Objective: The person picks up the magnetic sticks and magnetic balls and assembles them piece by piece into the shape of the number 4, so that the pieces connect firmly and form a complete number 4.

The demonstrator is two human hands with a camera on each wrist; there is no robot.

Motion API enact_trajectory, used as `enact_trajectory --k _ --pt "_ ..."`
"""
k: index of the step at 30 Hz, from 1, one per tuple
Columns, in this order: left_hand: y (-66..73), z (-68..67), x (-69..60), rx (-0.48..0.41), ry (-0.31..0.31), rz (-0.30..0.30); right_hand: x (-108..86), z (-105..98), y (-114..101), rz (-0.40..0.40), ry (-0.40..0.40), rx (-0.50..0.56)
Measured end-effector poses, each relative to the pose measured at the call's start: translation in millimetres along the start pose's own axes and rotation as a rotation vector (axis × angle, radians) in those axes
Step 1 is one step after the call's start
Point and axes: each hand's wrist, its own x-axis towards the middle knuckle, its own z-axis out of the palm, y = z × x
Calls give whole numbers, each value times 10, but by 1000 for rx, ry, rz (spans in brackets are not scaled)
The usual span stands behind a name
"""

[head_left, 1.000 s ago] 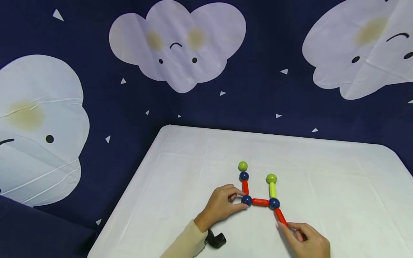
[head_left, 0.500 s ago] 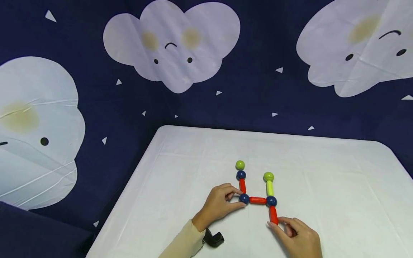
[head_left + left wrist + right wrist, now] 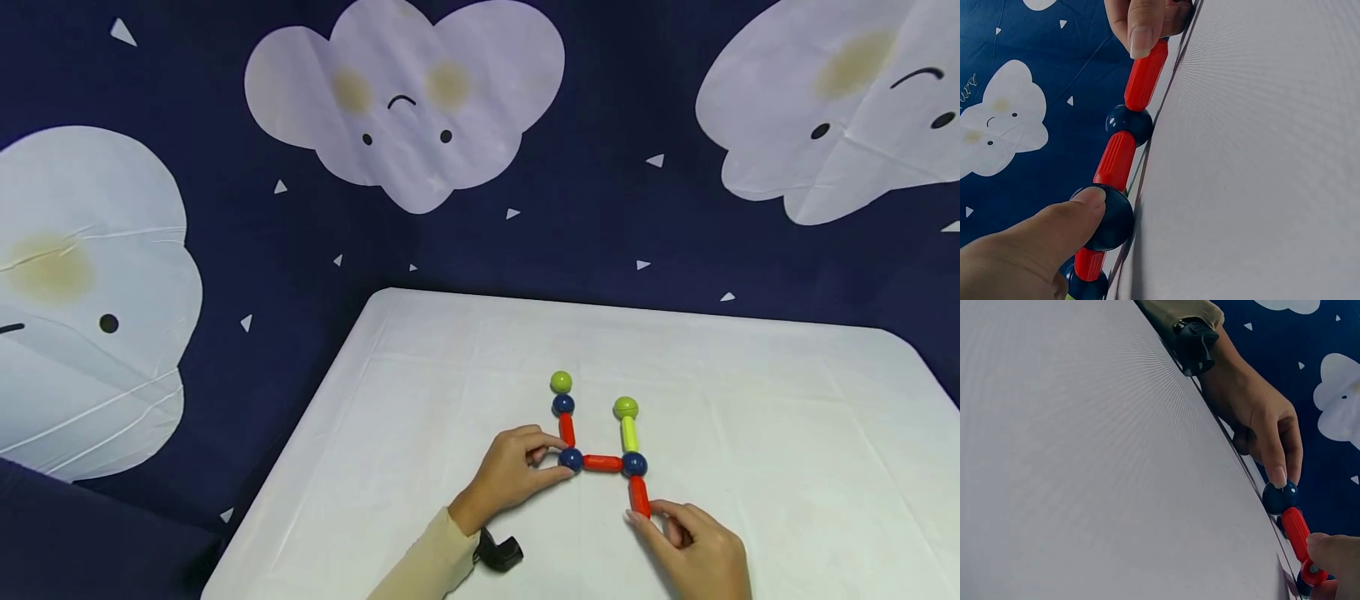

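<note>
My left hand (image 3: pixel 517 471) pinches a dark blue ball (image 3: pixel 571 460) between thumb and fingers. From that ball a red rod (image 3: pixel 567 429) runs away to another blue ball (image 3: pixel 563 404) topped by a green ball (image 3: pixel 561 382). A second red rod (image 3: pixel 602 463) links it rightward to a further blue ball (image 3: pixel 633 465). This one bears a yellow-green rod (image 3: pixel 629 434) ending in a green ball (image 3: pixel 626 407). On its near side, a third red rod (image 3: pixel 639 496) has its lower end pinched by my right hand (image 3: pixel 697 542); the right wrist view shows a round socket on that end (image 3: pixel 1314 569).
The pieces lie on a white-covered table (image 3: pixel 450 350) with rounded far corners. Behind it hangs a dark blue cloth (image 3: pixel 600 208) printed with clouds and small triangles. A black wrist device (image 3: pixel 500 552) sits by the left sleeve (image 3: pixel 431 558).
My right hand has moved left, swinging the near red rod from a rightward slant to nearly straight toward me. The left hand keeps its grip on the blue ball.
</note>
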Motion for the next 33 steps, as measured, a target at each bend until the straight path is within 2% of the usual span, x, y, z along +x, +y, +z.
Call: enact_trajectory --k 7,11,14,16,18,21,23,25,29,33 --pt "-8 -46 27 78 5 13 66 28 -2 -63 25 43" --pt "5 -41 46 91 0 13 117 -14 -4 -73 39 71" --pt "11 -32 52 83 -16 7 315 -103 -27 -156 42 107" --pt "10 -34 49 85 -20 7 568 -152 -73 -233 2 180" --pt "0 -41 46 94 -11 6 900 -146 -131 -289 -104 291" --pt "-9 -53 40 98 0 0 1438 -12 -187 -297 -339 433" --pt "-11 -49 38 94 -11 -8 1757 127 -164 -302 -488 470" --pt "-1 -39 38 90 -31 -12 2018 261 -124 -317 -604 455" --pt "18 -23 36 107 -47 -6 2319 492 -93 -370 -787 378" --pt "22 -30 24 108 -28 7 2418 665 -129 -392 -933 334"
